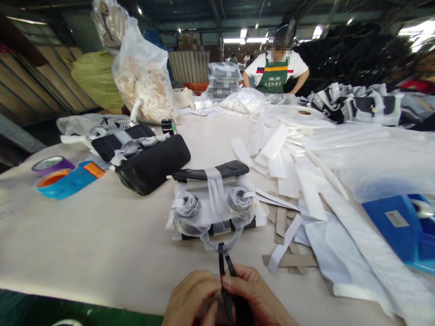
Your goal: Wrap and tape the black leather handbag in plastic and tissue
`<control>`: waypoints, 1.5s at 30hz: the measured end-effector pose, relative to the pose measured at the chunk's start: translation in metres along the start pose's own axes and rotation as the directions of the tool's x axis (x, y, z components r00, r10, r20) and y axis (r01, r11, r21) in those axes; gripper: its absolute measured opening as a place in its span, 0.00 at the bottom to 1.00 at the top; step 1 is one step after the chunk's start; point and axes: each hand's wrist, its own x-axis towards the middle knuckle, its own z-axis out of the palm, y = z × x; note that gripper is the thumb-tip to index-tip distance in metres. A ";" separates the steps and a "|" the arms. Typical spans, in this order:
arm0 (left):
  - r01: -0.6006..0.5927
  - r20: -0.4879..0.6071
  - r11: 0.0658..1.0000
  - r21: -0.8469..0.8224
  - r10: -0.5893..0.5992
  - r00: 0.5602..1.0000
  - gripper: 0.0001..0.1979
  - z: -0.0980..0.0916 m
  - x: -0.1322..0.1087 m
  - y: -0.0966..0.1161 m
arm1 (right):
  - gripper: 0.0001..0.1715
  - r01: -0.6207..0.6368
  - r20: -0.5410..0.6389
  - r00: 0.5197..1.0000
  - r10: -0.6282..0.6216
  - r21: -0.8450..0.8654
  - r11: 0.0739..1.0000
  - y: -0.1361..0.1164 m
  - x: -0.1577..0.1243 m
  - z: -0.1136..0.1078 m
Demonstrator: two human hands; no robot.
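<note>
At the bottom centre, my right hand [253, 290] pinches a narrow black strap [224, 267], its thumb and fingertips pressed together on it. Close beside it, my left hand [195, 296] is curled and slightly blurred; what its fingers close on is too hidden to name. The strap forms a loop that points up toward a bag [214, 199] lying just beyond my hands. This bag has a black flap, clear wrapping round its middle and two wrapped coils on its front. A dark piece, partly hidden, lies below my fingers.
Black bags [152, 165], a blue tape dispenser [73, 181] and purple tape [52, 164] lie left. White strips [275, 149], grey-brown strips [292, 261] and a blue dispenser [397, 226] lie right. Across the table [102, 244] stands a person in a green apron [273, 77].
</note>
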 end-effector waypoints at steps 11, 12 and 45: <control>0.814 0.240 0.387 -0.434 -0.821 0.519 0.16 0.015 0.026 0.003 | 0.23 0.087 -0.031 0.995 -0.099 -0.276 0.957 0.002 -0.001 -0.006; 0.819 0.252 0.380 -0.431 -0.821 0.513 0.16 0.015 0.026 0.001 | 0.22 0.107 -0.047 0.991 -0.126 -0.299 0.948 0.003 -0.001 -0.008; 0.192 0.106 0.963 0.189 -0.214 0.971 0.10 0.015 -0.002 -0.006 | 0.17 0.318 0.051 0.932 -0.360 -0.594 0.739 0.013 0.005 -0.012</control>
